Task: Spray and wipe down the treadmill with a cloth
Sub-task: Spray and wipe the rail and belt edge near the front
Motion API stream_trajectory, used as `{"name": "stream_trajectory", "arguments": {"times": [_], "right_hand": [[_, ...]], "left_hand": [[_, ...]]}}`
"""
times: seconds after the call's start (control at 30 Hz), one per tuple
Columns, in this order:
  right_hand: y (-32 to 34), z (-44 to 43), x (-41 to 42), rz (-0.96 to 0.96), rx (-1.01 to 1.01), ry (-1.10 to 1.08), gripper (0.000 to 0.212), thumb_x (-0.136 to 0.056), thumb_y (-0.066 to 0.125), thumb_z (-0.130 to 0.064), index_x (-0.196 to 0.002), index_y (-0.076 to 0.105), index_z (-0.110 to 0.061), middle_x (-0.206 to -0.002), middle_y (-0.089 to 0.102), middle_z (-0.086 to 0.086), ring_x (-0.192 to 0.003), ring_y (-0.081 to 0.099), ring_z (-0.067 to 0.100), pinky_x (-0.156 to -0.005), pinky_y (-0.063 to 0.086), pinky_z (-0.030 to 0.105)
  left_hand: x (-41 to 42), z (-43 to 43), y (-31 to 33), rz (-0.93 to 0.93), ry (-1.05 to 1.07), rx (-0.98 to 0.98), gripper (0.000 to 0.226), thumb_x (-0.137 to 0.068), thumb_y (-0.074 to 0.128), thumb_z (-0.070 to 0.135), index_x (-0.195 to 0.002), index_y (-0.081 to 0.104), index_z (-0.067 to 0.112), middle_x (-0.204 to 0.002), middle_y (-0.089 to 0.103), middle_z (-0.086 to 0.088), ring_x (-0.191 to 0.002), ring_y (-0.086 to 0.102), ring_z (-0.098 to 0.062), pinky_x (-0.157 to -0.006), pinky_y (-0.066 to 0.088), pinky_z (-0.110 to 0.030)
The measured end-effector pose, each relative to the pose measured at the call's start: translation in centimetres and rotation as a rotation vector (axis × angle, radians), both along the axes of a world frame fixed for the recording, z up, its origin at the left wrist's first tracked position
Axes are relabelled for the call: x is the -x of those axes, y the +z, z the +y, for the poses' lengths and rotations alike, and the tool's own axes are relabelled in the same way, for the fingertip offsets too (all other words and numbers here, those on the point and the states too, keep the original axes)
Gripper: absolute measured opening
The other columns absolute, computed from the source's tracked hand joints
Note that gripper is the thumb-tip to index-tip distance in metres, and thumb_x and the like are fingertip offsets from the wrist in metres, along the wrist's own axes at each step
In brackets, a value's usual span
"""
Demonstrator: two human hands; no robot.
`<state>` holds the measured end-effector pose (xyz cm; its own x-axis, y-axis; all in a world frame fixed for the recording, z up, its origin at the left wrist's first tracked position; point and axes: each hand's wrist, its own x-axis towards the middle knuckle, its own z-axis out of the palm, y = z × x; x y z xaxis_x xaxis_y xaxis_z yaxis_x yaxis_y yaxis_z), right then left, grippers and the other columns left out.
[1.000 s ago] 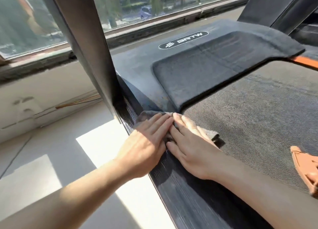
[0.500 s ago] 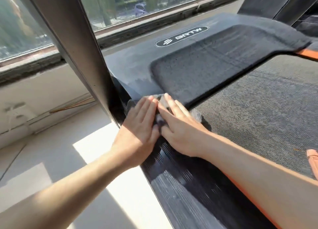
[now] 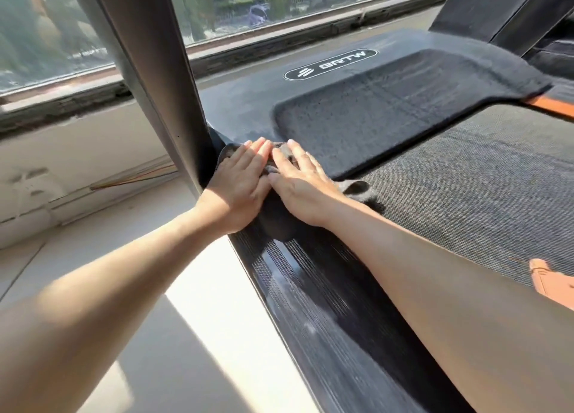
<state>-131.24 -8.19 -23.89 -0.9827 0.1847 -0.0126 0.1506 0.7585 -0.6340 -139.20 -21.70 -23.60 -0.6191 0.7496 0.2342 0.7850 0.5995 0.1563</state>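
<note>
— How many things do you count here?

— One treadmill (image 3: pixel 310 304), one grey cloth (image 3: pixel 360 192) and two hands. There is also one orange object (image 3: pixel 553 283) at the right edge, lying on the belt (image 3: pixel 466 201); I cannot tell what it is.

— Where is the cloth?

— At the front left corner of the treadmill, where the side rail meets the motor cover (image 3: pixel 248 108), just beside the foot of the upright post (image 3: pixel 155 71). It lies under both hands.

— And the fingers?

— The left hand (image 3: pixel 240 183) and the right hand (image 3: pixel 299 186) lie side by side, touching. Their fingers (image 3: pixel 257 151) are straight and flat and press on the cloth; none curls around it.

— What differs from one second ago?

— Both hands and the cloth are further forward along the rail. The fingertips now reach the edge of the motor cover.
</note>
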Motion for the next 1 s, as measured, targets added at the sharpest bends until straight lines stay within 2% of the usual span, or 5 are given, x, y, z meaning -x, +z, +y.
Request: {"name": "stream_trajectory", "arguments": {"times": [0.13, 0.3, 0.5, 0.73, 1.0], "right_hand": [[-1.1, 0.5, -6.6, -0.064, -0.111, 0.218, 0.075, -0.095, 0.041, -0.032, -0.156, -0.001, -0.043, -0.164, -0.022, -0.005, -0.151, -0.017, 0.022, -0.123, -0.003, 0.041], [-2.0, 2.6, -15.6, -0.215, -0.120, 0.402, 0.083, -0.082, 0.028, -0.069, -0.153, -0.010, -0.046, -0.159, -0.029, -0.019, -0.139, -0.030, -0.010, -0.113, -0.015, 0.015], [-2.6, 1.5, -8.8, -0.067, -0.304, 0.153, 0.075, -0.102, 0.035, -0.047, -0.157, -0.009, -0.021, -0.164, -0.019, 0.002, -0.152, -0.011, 0.017, -0.123, 0.008, 0.044], [-1.4, 2.7, -0.3, -0.051, -0.072, -0.051, 0.074, -0.099, 0.031, -0.056, -0.157, -0.007, -0.032, -0.166, -0.008, -0.007, -0.152, -0.008, 0.012, -0.121, 0.005, 0.055], [-3.5, 5.1, -8.8, -0.114, -0.334, 0.154, 0.063, -0.102, 0.029, -0.038, -0.158, 0.013, -0.012, -0.167, 0.004, 0.003, -0.153, 0.002, 0.014, -0.123, 0.007, 0.041]], "left_hand": [[-5.4, -3.7, -0.9, -0.008, -0.211, 0.058, 0.067, -0.092, 0.031, 0.026, -0.151, 0.020, -0.001, -0.160, 0.015, -0.018, -0.150, 0.006, -0.026, -0.119, -0.005, -0.021], [-12.3, -5.7, -2.4, 0.004, -0.355, 0.243, 0.067, -0.096, 0.024, 0.043, -0.156, 0.014, 0.015, -0.163, 0.013, -0.002, -0.150, 0.005, -0.012, -0.121, 0.008, -0.045], [-5.2, -2.5, 0.0, 0.219, -0.269, 0.340, 0.070, -0.093, 0.015, 0.048, -0.156, 0.013, 0.019, -0.162, 0.012, 0.003, -0.150, 0.010, -0.017, -0.122, 0.011, -0.043], [0.9, 2.0, 0.9, 0.128, 0.004, 0.206, 0.057, -0.101, 0.024, 0.039, -0.156, 0.012, 0.029, -0.164, 0.009, 0.008, -0.150, 0.004, -0.009, -0.122, 0.004, -0.041], [-7.4, 1.5, -1.2, 0.170, -0.221, 0.308, 0.072, -0.089, 0.006, 0.052, -0.155, 0.020, 0.026, -0.162, 0.013, 0.003, -0.151, 0.007, -0.016, -0.119, -0.003, -0.038]]}}
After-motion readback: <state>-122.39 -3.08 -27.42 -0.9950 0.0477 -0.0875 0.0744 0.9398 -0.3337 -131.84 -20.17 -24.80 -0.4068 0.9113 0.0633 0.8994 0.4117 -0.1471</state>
